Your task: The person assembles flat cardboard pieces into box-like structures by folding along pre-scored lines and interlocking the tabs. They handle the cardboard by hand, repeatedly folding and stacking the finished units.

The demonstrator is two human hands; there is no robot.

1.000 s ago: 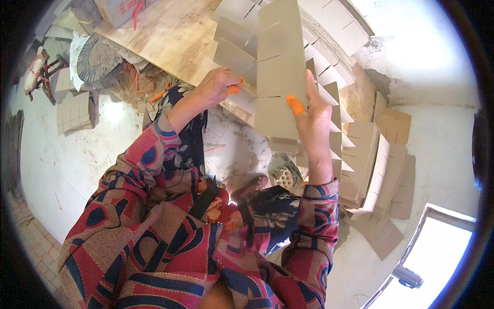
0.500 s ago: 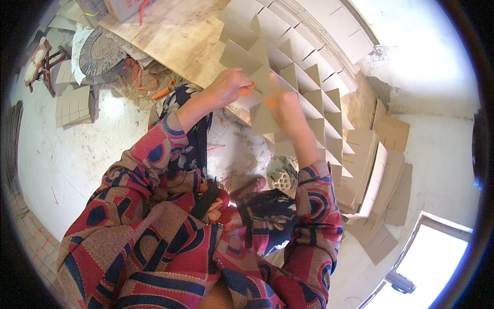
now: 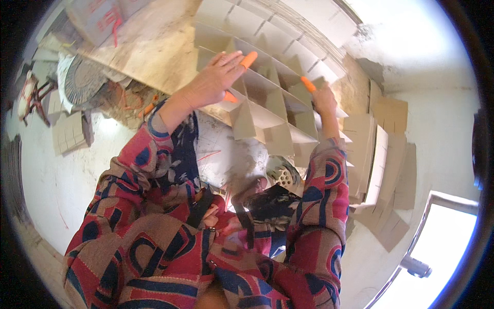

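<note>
A cardboard divider grid (image 3: 265, 103) of crossed slotted panels stands in front of me, its cells spread apart. My left hand (image 3: 211, 82) lies at its left side, fingers stretched out and thumb apart. Orange finger covers sit on the index finger and thumb. At the grid's right side is my right hand (image 3: 324, 100), its orange-covered index finger extended against the panels. The rest of that hand's fingers are partly hidden and a little blurred. Both hands are on or very near the panel edges.
A wooden board (image 3: 149, 62) lies under the grid. Behind it are stacked slotted cardboard sheets (image 3: 329, 20); more cardboard (image 3: 360, 149) leans at the right. At the left are a small stool (image 3: 35, 98) and a sheet stack (image 3: 69, 133). A printed box (image 3: 98, 20) stands at the far left.
My hands have moved apart, the left up along the grid with fingers extended, the right outward to the grid's right side. The grid has shifted and turned slightly, and the view has moved.
</note>
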